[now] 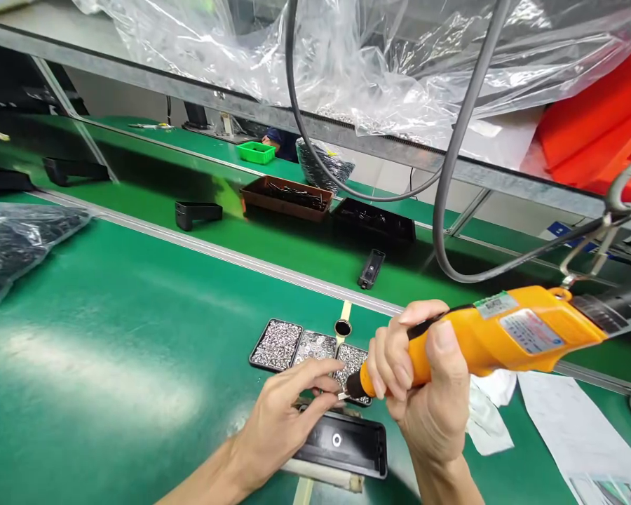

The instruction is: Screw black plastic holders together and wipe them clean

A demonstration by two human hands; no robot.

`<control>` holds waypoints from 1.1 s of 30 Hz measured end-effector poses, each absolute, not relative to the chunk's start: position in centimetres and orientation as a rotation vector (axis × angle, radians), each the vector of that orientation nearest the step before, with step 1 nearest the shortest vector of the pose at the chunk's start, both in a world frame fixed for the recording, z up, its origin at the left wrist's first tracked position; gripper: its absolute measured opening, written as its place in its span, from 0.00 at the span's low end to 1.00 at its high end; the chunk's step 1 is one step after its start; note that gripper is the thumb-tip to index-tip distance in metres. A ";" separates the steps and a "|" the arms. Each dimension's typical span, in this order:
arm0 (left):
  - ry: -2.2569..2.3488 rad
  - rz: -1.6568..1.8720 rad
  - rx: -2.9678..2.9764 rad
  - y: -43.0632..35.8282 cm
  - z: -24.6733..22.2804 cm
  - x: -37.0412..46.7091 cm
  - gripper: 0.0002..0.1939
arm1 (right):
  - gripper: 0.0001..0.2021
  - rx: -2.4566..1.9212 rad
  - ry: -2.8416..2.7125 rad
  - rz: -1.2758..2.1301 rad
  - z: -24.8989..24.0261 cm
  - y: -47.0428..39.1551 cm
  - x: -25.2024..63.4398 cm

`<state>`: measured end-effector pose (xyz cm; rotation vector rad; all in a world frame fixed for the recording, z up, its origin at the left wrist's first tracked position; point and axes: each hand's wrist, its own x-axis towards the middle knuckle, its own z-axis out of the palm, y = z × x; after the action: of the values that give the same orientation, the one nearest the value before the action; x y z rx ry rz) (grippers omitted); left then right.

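Note:
My right hand (425,379) is wrapped round an orange electric screwdriver (484,337), its black nose pointing down to the left. At its tip, the thumb and fingers of my left hand (289,414) are pinched together; what they hold is too small to name. Below them a long black plastic housing (360,449) lies open side up, with a small ring-shaped part (337,440) inside. It rests on a pale fixture (329,475). Behind my left hand sit trays of small metal parts, the left one (277,344) in full view and the others partly covered.
A thick grey cable (442,210) loops down to the tool's right. Beyond the metal strip are a brown bin (287,199), a black tray (373,221) and black parts. Papers (578,428) lie at right, a bagged bundle (21,242) at left. An overhead shelf (189,81) holds plastic sheeting.

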<state>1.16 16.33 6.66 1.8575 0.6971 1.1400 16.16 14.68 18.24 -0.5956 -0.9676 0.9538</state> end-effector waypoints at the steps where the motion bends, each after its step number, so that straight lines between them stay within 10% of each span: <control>1: 0.704 1.139 1.854 16.3 6.7 1.2 0.22 | 0.10 -0.595 -0.976 0.951 18.2 14.6 16.2; 33: 0.834 1.207 1.824 16.3 6.0 1.7 0.26 | 0.07 -0.641 -1.048 0.945 16.7 15.2 14.7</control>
<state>1.71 16.28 6.00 1.8243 0.8337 1.2074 14.71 15.22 16.72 -0.6412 -1.0483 0.9455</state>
